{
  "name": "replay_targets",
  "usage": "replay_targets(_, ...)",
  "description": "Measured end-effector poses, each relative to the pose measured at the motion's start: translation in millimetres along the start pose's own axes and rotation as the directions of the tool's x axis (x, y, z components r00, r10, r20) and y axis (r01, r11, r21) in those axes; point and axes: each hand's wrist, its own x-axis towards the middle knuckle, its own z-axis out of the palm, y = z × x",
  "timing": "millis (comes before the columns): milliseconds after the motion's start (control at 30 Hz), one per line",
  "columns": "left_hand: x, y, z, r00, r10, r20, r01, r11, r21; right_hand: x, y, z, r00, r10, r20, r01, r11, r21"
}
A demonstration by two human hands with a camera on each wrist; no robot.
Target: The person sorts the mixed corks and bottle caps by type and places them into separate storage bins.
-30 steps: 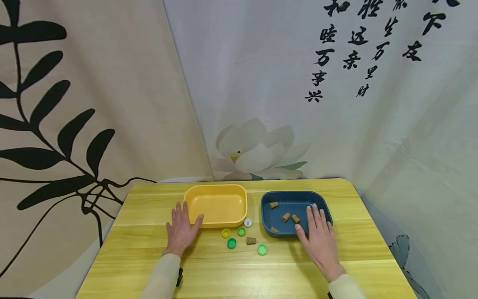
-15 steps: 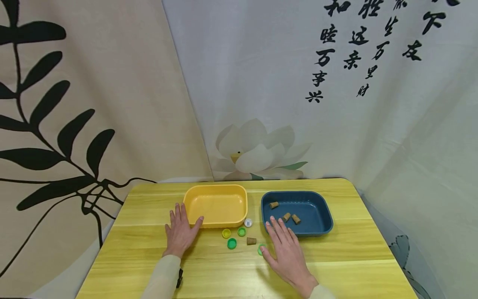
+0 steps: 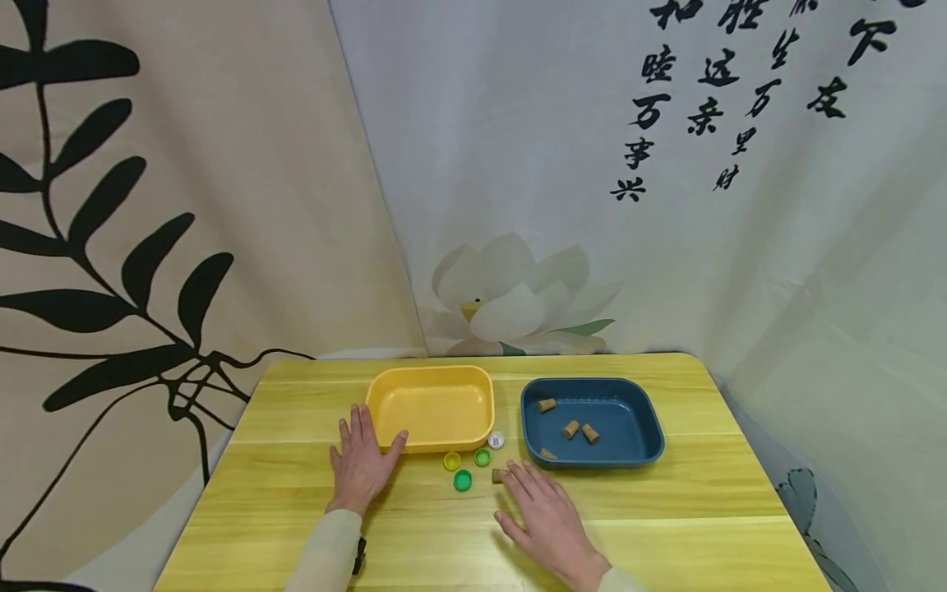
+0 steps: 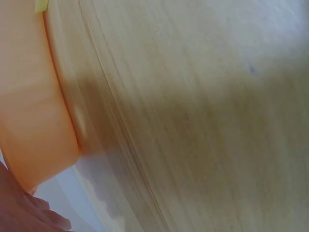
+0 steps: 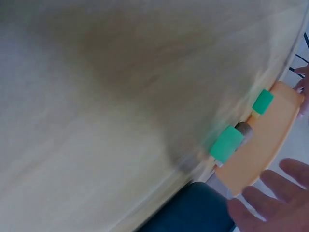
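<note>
My left hand (image 3: 361, 464) rests its spread fingers and thumb along the front left corner of a yellow tray (image 3: 431, 411). The right hand (image 3: 543, 522) hovers low over the table with fingers straight, fingertips at a cork (image 3: 496, 476) lying there. In the right wrist view that cork (image 5: 245, 129) sits between a near green cap (image 5: 227, 143) and a farther green one (image 5: 263, 101). Before the yellow tray lie a yellow cap (image 3: 452, 461), a light green cap (image 3: 482, 457), a dark green cap (image 3: 463, 480) and a white cap (image 3: 496, 440).
A blue tray (image 3: 614, 411) stands to the right, holding several corks (image 3: 570, 429) and a cork fragment (image 3: 547, 454). The wooden table (image 3: 710, 493) backs onto a printed cloth (image 3: 533, 164) with leaves, a lotus and characters.
My right hand has left the front of the blue tray and moved left and nearer me, now covering the light green cap by the cork. The left hand has stayed at the yellow tray.
</note>
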Motion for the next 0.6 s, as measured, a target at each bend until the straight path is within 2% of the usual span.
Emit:
replay_targets(133, -0.2, -0.3, 0.8, 1.0, -0.003, 0.001, 0.003, 1.0, -0.008, 1.7, 6.3, 4.4, 0.994, 0.047, 0.103, -0.047, 0.999, -0.001)
replay_targets(233, -0.2, 0.3, 1.1, 1.0, -0.004, 0.008, 0.004, 1.0, -0.008, 2.3, 12.2, 7.4, 0.99, 0.061, 0.125, -0.058, 0.998, -0.031)
replay_targets(467, -1.7, 0.8, -0.6, 1.0, 0.0, 0.008, 0.0, 1.0, 0.0, -1.5, 19.0, 12.2, 0.991, 0.072, 0.115, -0.059, 0.992, -0.111)
replay_targets(600, -3.3, 0.2, -1.0, 1.0, 0.004, 0.011, -0.004, 1.0, 0.012, -3.6, 20.8, 12.8, 0.995, 0.062, 0.076, -0.052, 0.99, -0.13)
